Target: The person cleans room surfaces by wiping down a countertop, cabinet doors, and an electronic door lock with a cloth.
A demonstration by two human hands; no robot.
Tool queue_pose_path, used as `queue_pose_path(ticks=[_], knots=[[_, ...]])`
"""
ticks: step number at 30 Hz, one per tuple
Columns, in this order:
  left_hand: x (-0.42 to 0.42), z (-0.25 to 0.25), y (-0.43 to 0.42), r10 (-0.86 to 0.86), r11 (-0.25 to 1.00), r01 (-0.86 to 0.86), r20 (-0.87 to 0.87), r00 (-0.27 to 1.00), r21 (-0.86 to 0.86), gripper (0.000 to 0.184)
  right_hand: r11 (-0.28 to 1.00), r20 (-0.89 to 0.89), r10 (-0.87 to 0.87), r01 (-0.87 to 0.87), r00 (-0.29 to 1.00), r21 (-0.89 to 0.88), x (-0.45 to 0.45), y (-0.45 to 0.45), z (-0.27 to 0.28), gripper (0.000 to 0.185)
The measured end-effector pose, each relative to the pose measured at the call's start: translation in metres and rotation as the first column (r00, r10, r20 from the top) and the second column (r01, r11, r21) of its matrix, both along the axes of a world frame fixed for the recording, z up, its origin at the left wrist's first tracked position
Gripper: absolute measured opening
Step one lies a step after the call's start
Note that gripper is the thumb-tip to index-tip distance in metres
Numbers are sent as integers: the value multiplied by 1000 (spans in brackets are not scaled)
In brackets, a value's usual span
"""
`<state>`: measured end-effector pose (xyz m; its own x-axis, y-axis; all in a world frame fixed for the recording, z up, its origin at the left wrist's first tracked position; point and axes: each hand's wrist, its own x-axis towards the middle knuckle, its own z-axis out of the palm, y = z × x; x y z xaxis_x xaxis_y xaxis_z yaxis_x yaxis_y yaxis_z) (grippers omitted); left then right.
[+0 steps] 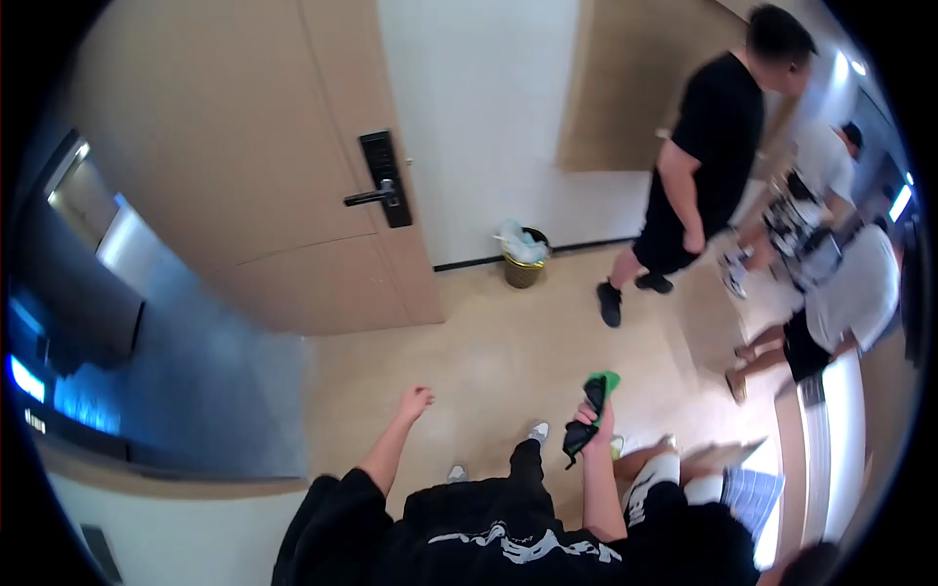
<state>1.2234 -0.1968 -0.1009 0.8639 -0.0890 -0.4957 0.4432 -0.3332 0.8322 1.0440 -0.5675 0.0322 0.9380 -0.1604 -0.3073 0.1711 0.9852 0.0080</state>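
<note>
We do best w/ a snug, soft R hand [599, 426] grip round the green & black thing [597, 389], held in front of us over the floor [489, 361], w/ its dangly black end free. L hand [417, 400] grip is loose, nothing seen in it. Our fingers hide the thing's middle, so can't tell what it is; pic edges are dark.

Your right hand [592, 418] partly hid the black and green item [603, 387], too unclear to identify, while the bottom edge cut off your black shirt [459, 562], its lettering [528, 547] was unreadable, and the far person in a cap [823, 161] looked blurred.
</note>
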Motion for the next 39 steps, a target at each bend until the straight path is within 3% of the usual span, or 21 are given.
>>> queue_pose_path(ticks=[2, 6, 8, 10, 12, 13, 17, 18, 20, 21, 23, 25, 28, 30, 31, 32, 33, 34, 35, 37, 39], knots=[[25, -2, -44, -126, 991, 129, 83, 989, -31, 25, 996, -60, -42, 37, 997, -84, 19, -21, 17, 34], [50, 10, -113, -12, 986, 33, 128, 992, -166, 23, 980, -69, 65, -77, 996, -186, 69, -65, 29, 38], [63, 22, -125, 73, 977, -38, 161, 984, -211, 22, 950, -123, -20, -19, 992, -311, 94, -72, 41, 43], [104, 42, -128, 76, 995, -97, 450, 890, 24, 19, 968, -63, 66, -79, 996, -239, 129, -84, 42, 44], [154, 91, -124, 136, 947, -292, 657, 741, 133, 19, 981, 57, 151, -143, 987, -130, 164, -90, 43, 46], [182, 121, -117, 79, 893, -356, 681, 728, 277, 24, 974, -78, 87, -101, 993, -200, 186, -89, 42, 47], [301, 213, -98, -125, 594, -652, 854, 505, 472, 56, 897, 2, 355, -340, 935, -281, 267, -73, 54, 48], [320, 217, -91, -121, 585, -658, 853, 507, 475, 56, 853, -92, 367, -374, 926, -365, 291, -64, 58, 48], [361, 224, -78, -333, 289, -714, 766, 549, 637, 63, 786, -77, 346, -333, 935, -520, 337, -32, 88, 45], [375, 231, -73, -331, 281, -725, 772, 542, 629, 63, 764, -44, 318, -283, 947, -580, 361, -13, 102, 45], [380, 231, -67, -360, 304, -447, 536, 763, 841, 62, 721, -110, 281, -285, 953, -632, 412, 21, 136, 45], [391, 224, -62, -417, 293, -453, 539, 732, 842, 55, 676, 24, 211, -128, 977, -725, 470, 57, 178, 49], [396, 224, -50, -410, 429, -439, 603, 684, 790, 54, 602, 275, 147, 134, 950, -787, 561, 105, 274, 50], [395, 228, -40, -399, 572, -356, 629, 667, 739, 55, 478, 513, 106, 409, 852, -778, 619, 139, 351, 44], [395, 227, -32, -407, 572, -337, 616, 675, 747, 55, 382, 614, 123, 533, 780, -755, 641, 154, 384, 41], [396, 224, -29, -411, 630, -327, 660, 629, 704, 54, 142, 742, 91, 729, 664, -670, 665, 167, 408, 39], [398, 222, -26, -407, 687, -313, 705, 581, 655, 53, -31, 780, 86, 784, 620, -619, 667, 183, 432, 38], [400, 222, -17, -454, 694, -240, 672, 585, 679, 52, -175, 690, 131, 701, 712, -691, 664, 197, 446, 41], [397, 223, -10, -457, 699, -220, 662, 593, 680, 52, -184, 676, 127, 686, 726, -704, 680, 204, 437, 41], [394, 228, 4, -356, 659, -457, 783, 511, 598, 48, -416, 932, -142, 835, 333, -361, 714, 218, 416, 53], [395, 220, 21, -288, 640, -529, 812, 507, 557, 42, -475, 912, -42, 795, 408, -377, 688, 213, 369, 43]])
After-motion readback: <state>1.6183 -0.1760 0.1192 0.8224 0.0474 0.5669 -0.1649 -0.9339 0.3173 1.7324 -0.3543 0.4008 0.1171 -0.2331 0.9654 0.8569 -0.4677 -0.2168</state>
